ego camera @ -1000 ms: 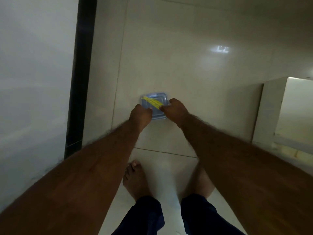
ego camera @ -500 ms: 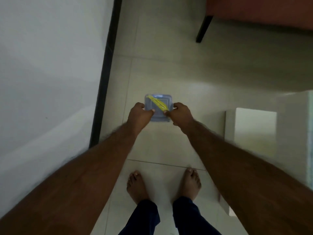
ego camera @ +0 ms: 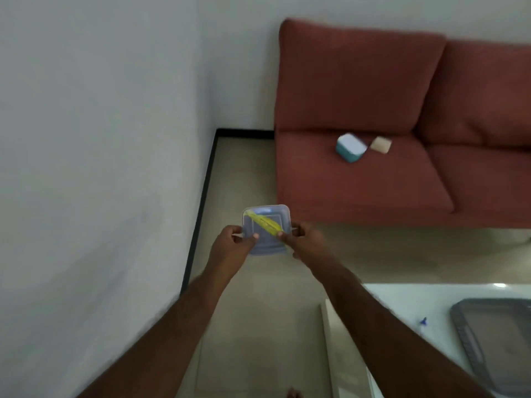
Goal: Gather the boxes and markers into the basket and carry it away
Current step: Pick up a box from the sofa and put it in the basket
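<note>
Both grips hold tight: our left hand [ego camera: 230, 245] pinches one side of the clear box [ego camera: 265, 229] and our right hand [ego camera: 304, 242] pinches the other, with a yellow marker [ego camera: 265, 224] lying on top. A moment ago we looked at the floor; now we see the red sofa [ego camera: 402, 124] with two more boxes. Our arms reach straight out. The gray basket [ego camera: 474, 340] waits on the white tabletop [ego camera: 402, 300].

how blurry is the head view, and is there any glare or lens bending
Head view: motion blur smears the teal box and the beige box on the red sofa; the clear box with its yellow marker reads sharper; a small glare spot sits on the white table; the black skirting bows from the wide lens.
</note>
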### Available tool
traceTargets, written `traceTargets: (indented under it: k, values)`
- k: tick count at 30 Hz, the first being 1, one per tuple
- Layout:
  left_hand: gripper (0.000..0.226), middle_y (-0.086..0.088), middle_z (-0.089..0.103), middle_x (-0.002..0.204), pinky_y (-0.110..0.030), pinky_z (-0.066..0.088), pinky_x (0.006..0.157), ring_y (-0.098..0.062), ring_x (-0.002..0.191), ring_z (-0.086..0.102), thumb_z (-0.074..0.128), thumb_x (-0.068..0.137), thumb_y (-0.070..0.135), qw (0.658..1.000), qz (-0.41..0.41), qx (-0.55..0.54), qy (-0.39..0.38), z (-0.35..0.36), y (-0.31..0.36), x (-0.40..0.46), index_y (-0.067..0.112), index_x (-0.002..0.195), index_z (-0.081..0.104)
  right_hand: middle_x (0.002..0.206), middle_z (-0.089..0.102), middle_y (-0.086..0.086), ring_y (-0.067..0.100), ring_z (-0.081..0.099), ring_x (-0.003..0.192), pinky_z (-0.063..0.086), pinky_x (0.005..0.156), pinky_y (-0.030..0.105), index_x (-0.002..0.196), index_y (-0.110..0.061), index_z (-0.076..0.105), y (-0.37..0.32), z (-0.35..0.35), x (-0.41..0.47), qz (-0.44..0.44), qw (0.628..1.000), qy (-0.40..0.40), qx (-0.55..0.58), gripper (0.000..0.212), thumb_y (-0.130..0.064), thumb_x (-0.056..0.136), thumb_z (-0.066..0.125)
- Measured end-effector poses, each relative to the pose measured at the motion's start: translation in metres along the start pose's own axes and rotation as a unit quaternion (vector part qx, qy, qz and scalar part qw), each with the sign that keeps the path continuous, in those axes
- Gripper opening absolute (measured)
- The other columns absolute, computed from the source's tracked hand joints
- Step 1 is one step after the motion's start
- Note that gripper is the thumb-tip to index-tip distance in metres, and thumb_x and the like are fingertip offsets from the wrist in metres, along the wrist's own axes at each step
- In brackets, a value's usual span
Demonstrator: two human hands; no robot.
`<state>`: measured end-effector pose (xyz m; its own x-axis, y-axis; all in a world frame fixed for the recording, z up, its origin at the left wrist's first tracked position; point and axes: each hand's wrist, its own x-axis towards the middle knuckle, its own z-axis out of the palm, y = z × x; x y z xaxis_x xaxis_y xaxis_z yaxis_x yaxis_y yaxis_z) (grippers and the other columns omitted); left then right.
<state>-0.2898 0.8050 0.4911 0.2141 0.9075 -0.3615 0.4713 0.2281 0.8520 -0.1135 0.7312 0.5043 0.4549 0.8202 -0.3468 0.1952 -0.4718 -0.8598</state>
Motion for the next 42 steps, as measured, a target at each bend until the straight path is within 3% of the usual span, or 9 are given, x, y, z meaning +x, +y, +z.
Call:
traceTargets:
  k: [3,7,13,21,28,32,35,38,42]
  values:
    - [0.041,0.000,0.066,0.100,-0.044,0.058,0.077,-0.021,0.089,0.065,0.075,0.080,0.044,0.998,0.057,0.001,-0.009,-0.023,0.072,-0.020,0.021,0.108,0.056,0.075,0.063,-0.006,0.014,0.060,0.069,0.053,0.062,0.035,0.087,-0.029,0.065,-0.071,-0.038,-0.028,-0.050,0.998,0.039,0.019,0.011,-0.032,0.085,0.075]
    - [0.048,-0.002,0.067,0.105,-0.030,0.054,0.065,-0.017,0.088,0.065,0.073,0.082,0.046,0.992,0.117,0.011,-0.033,-0.042,0.142,-0.044,0.016,0.116,0.058,0.095,0.069,-0.003,0.009,0.068,0.078,0.053,0.054,0.021,0.108,-0.017,0.064,-0.128,-0.079,-0.059,-0.072,0.995,0.062,0.027,0.032,-0.036,0.085,0.076]
    - [0.051,-0.001,0.067,0.102,-0.021,0.046,0.058,-0.012,0.081,0.064,0.079,0.077,0.043,0.979,0.184,0.000,-0.081,-0.045,0.191,-0.069,0.014,0.114,0.059,0.102,0.072,0.000,0.016,0.071,0.089,0.059,0.065,0.031,0.115,-0.014,0.065,-0.150,-0.120,-0.099,-0.097,0.987,0.118,0.055,0.041,-0.037,0.082,0.078]
    - [0.058,0.003,0.069,0.102,-0.027,0.052,0.066,-0.012,0.084,0.065,0.083,0.069,0.046,0.947,0.255,0.043,-0.192,0.017,0.211,-0.070,0.018,0.116,0.063,0.106,0.074,0.005,0.014,0.071,0.088,0.049,0.057,0.016,0.120,-0.013,0.064,-0.095,-0.168,-0.119,-0.088,0.968,0.170,0.161,0.044,-0.024,0.081,0.080]
    - [0.055,0.011,0.058,0.109,-0.024,0.050,0.068,-0.008,0.082,0.060,0.084,0.071,0.034,0.900,0.387,0.128,-0.156,0.109,0.246,-0.069,0.026,0.118,0.057,0.106,0.072,0.012,0.032,0.061,0.097,0.047,0.088,0.047,0.117,-0.011,0.065,-0.043,-0.241,-0.101,-0.062,0.914,0.159,0.367,0.034,0.005,0.089,0.056]
    - [0.052,0.013,0.048,0.115,-0.005,0.044,0.074,-0.004,0.094,0.056,0.081,0.075,0.015,0.852,0.478,0.136,-0.164,0.163,0.263,-0.069,0.020,0.120,0.055,0.115,0.064,0.020,0.033,0.064,0.106,0.047,0.103,0.048,0.115,-0.007,0.064,-0.019,-0.288,-0.098,-0.010,0.846,0.155,0.510,0.027,-0.021,0.094,0.054]
    - [0.047,0.004,0.050,0.122,-0.017,0.051,0.087,-0.009,0.107,0.057,0.073,0.079,0.001,0.811,0.528,0.124,-0.217,0.209,0.267,-0.069,0.014,0.120,0.054,0.112,0.067,0.013,0.027,0.065,0.106,0.049,0.103,0.047,0.106,-0.011,0.066,-0.003,-0.320,-0.098,-0.006,0.832,0.191,0.520,0.038,-0.046,0.091,0.059]
    - [0.047,0.001,0.054,0.126,-0.031,0.051,0.095,-0.011,0.114,0.057,0.058,0.080,-0.008,0.804,0.511,0.112,-0.283,0.249,0.268,-0.070,0.013,0.121,0.056,0.112,0.068,0.013,0.025,0.066,0.102,0.053,0.097,0.044,0.122,-0.004,0.061,0.018,-0.345,-0.099,-0.016,0.826,0.243,0.508,0.041,-0.036,0.097,0.058]
    - [0.031,0.004,0.056,0.128,-0.024,0.050,0.095,-0.007,0.116,0.057,0.054,0.087,0.007,0.810,0.445,0.091,-0.372,0.295,0.276,-0.075,0.013,0.117,0.060,0.106,0.067,0.010,0.023,0.066,0.093,0.058,0.084,0.041,0.124,-0.010,0.057,0.049,-0.365,-0.103,0.012,0.816,0.309,0.488,0.032,-0.014,0.093,0.065]
